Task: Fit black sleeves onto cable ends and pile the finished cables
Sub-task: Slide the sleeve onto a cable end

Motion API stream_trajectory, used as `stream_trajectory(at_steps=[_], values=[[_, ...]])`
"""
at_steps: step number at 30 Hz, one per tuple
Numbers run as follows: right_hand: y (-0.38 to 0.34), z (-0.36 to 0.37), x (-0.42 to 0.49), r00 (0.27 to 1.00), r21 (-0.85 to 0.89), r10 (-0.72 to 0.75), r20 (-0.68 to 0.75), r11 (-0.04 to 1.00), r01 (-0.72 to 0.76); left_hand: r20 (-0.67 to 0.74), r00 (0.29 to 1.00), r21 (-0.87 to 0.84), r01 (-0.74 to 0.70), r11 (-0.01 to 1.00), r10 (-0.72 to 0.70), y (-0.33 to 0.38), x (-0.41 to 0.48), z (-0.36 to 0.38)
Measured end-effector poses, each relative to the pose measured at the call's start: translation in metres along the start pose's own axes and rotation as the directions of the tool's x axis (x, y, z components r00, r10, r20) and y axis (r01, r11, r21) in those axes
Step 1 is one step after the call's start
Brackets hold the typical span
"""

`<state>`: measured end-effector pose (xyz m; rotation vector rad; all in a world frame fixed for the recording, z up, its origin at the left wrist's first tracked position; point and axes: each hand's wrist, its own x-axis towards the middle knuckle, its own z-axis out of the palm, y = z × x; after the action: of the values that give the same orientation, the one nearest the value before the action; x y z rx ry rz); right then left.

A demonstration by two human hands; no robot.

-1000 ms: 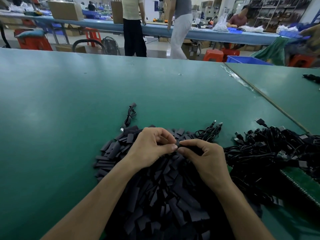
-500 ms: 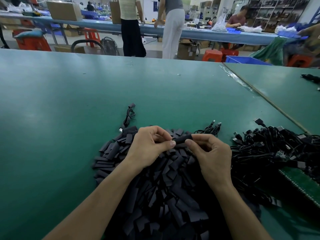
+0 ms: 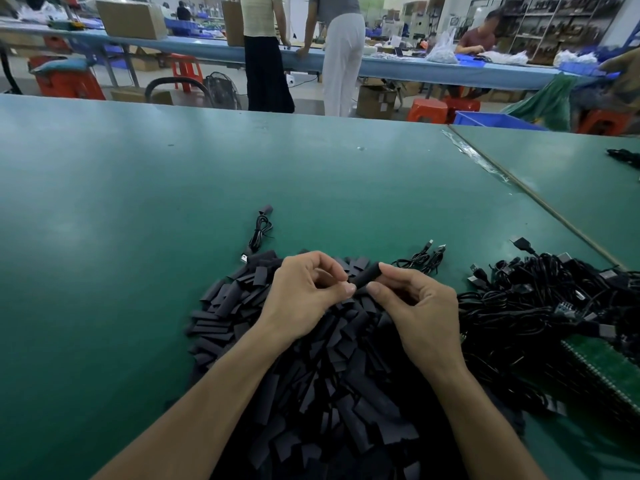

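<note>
A black sleeve (image 3: 366,274) is held tilted between both hands above a large heap of loose black sleeves (image 3: 311,368). My left hand (image 3: 304,292) pinches its lower end with thumb and forefinger. My right hand (image 3: 419,306) pinches the sleeve near its upper end. Whether a cable end sits inside the sleeve is hidden by my fingers. A tangled pile of black cables (image 3: 554,306) lies to the right. One coiled cable (image 3: 260,232) lies alone beyond the heap, and a small bundle of cables (image 3: 424,258) lies just past my right hand.
The green table (image 3: 138,237) stretches far to the left and back. A seam (image 3: 533,199) divides it from a second green table on the right. A green circuit board (image 3: 609,368) lies at the right edge. People stand at a blue bench behind.
Both hands have lifted slightly off the heap, and the sleeve now stands out more clearly, tilted up to the right between the fingertips. The people in the background have shifted.
</note>
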<state>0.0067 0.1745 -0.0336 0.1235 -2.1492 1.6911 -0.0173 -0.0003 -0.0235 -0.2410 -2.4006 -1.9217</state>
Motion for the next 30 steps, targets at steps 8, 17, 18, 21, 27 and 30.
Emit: stream_trajectory(at_steps=[8,17,18,21,27,30], values=[[-0.002,0.001,-0.003,0.996,-0.076,-0.017,-0.087,0.997,0.01,0.001,1.0,-0.023,0.009,1.0,-0.009,-0.001,0.0,0.003],[-0.004,0.005,-0.004,0.999,-0.07,0.007,-0.047,0.998,-0.011,-0.019,0.997,-0.111,0.069,0.991,-0.072,-0.005,-0.001,0.005],[-0.004,0.006,-0.004,0.999,-0.068,0.014,-0.048,0.998,-0.017,-0.015,0.997,-0.125,0.071,0.99,-0.074,-0.005,-0.001,0.006],[-0.004,0.006,-0.004,0.998,-0.039,0.045,-0.043,0.998,-0.047,-0.005,0.998,-0.126,0.061,0.99,-0.062,-0.007,-0.002,0.007],[-0.006,0.003,-0.004,0.996,-0.018,0.054,-0.077,0.998,-0.056,-0.015,1.0,-0.008,-0.021,1.0,0.021,-0.004,-0.004,0.009],[-0.009,-0.001,0.0,0.996,0.05,0.053,-0.066,0.998,-0.049,-0.017,0.989,0.137,-0.145,0.98,0.149,0.007,-0.005,0.007]])
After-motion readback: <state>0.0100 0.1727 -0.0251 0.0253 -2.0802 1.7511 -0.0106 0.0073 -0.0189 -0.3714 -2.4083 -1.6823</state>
